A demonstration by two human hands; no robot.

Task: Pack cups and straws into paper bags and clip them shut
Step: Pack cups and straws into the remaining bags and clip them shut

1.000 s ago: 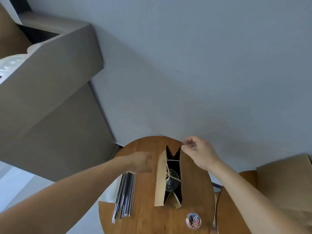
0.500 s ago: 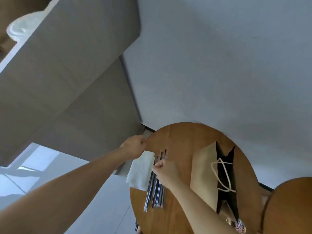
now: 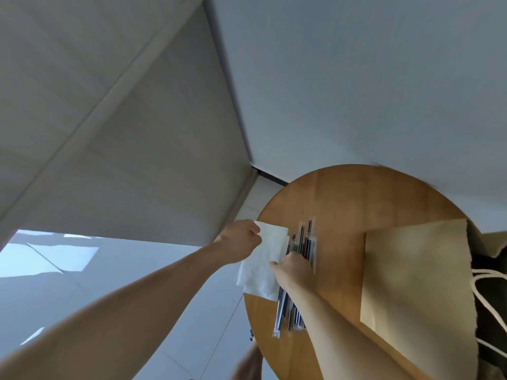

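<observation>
My right grip [image 3: 295, 270] lies over the middle of the wrapped straws [image 3: 307, 239]. Its fingertips are tucked out of sight beneath it, so I cannot tell whether it has a straw or the edge of the white napkins [image 3: 263, 272]. The straws are smeared with blur, and I cannot count them. My left grip [image 3: 241, 241] covers the napkins' far corner where it pinches them. The paper bag [image 3: 411, 283] runs off the right edge along with its rope handles [image 3: 488, 278], and its mouth is too dark to see inside. The surface [image 3: 343, 198] is cut off below and to the right.
</observation>
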